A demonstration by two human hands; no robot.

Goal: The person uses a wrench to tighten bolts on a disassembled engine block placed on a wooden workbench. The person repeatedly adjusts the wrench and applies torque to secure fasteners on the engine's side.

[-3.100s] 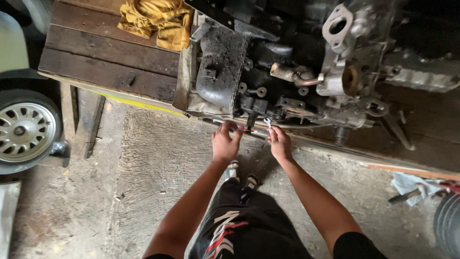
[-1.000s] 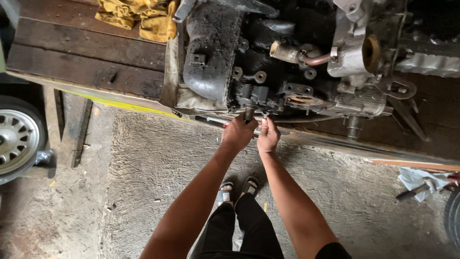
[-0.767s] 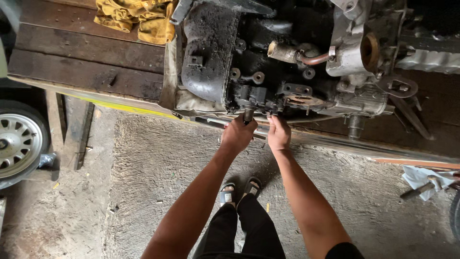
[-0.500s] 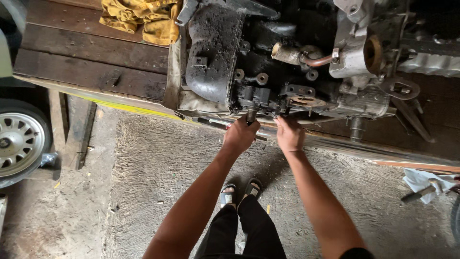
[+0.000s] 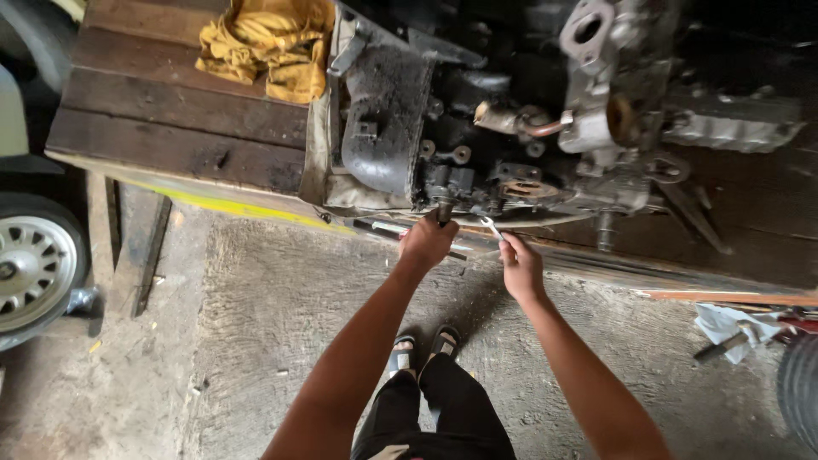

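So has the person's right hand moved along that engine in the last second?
Yes. The right hand, holding a small wrench, has shifted rightward away from the left hand, judged against the engine above.

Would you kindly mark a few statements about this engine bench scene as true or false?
1. The right hand holds a small wrench. True.
2. The left hand rests on the yellow cloth. False: it is at the lower edge of the engine; the cloth lies apart on the wooden bench.
3. A car wheel shows at the left edge. True.
4. The person stands barefoot. False: sandals are on the feet.
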